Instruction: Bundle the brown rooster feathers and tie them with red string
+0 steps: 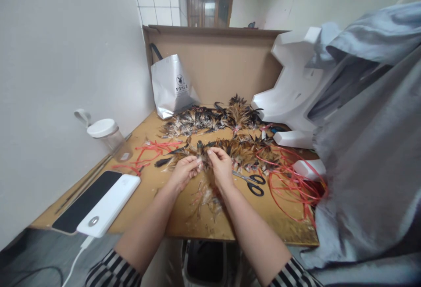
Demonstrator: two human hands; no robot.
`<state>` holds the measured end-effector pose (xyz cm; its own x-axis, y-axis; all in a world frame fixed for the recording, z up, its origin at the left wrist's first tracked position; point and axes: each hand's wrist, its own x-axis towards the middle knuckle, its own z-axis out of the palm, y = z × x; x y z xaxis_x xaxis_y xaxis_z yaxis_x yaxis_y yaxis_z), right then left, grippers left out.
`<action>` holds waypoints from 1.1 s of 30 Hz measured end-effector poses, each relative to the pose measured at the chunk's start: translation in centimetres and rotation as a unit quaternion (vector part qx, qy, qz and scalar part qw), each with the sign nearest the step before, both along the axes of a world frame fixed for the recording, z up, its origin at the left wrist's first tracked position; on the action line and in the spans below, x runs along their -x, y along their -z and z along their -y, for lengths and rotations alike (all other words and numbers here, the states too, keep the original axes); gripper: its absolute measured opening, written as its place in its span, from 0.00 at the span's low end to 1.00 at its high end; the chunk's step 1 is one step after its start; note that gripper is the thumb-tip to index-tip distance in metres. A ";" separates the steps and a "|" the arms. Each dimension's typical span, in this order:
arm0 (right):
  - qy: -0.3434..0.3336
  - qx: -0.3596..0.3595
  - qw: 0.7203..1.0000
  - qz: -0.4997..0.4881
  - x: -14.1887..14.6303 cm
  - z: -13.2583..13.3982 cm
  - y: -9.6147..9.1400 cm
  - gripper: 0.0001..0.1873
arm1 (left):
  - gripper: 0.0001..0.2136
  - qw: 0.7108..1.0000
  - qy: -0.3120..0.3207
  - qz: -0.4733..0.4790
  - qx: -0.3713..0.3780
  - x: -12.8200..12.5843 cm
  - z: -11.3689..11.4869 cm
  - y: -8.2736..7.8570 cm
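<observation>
Both hands meet over the middle of a yellow-brown tabletop (171,217). My left hand (184,171) and my right hand (221,165) are closed, fingertips pinched on a small bunch of brown and black feathers (202,152). More feathers lie in a row (250,153) to the right of my hands. A larger heap of feathers (210,118) sits behind them. Loose feather bits (207,197) lie on the table between my forearms.
Black-handled scissors (253,182) lie right of my right hand. Red cords (292,186) coil at right, and more red cords (148,151) lie at left. A phone (86,199), a white power bank (110,210), a lidded jar (107,134), a silver bag (173,85), white foam (292,98) and grey cloth (368,146) ring the table.
</observation>
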<state>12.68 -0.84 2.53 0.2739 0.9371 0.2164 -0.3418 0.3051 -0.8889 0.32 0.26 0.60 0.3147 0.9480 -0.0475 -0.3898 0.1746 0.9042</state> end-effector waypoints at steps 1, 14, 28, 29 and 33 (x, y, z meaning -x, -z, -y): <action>-0.011 0.013 1.000 -0.017 -0.1 -0.1 0.0 0.10 | 0.09 1.000 0.014 0.010 0.010 0.0 0.0 0.0; 0.050 -0.053 0.992 0.106 -0.6 -0.1 0.0 0.15 | 0.08 0.995 0.058 0.054 0.061 0.2 -0.1 -0.1; 0.151 -0.144 0.941 0.268 -1.2 1.5 -1.9 0.10 | 0.08 0.996 0.059 0.032 0.054 0.1 -0.2 0.1; 0.135 -0.147 0.944 0.264 -1.2 1.4 -1.8 0.08 | 0.08 0.996 0.061 0.032 0.057 0.2 -0.2 0.0; 0.037 -0.134 0.974 0.178 -1.4 0.6 -1.2 0.06 | 0.07 0.986 0.073 0.095 0.114 0.6 -0.1 -0.2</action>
<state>14.04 -1.45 3.76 0.2016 0.8144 0.5442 0.0063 0.5545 -0.8321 -0.31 0.37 0.85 0.4717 0.8631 -0.1806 -0.5044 0.4321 0.7476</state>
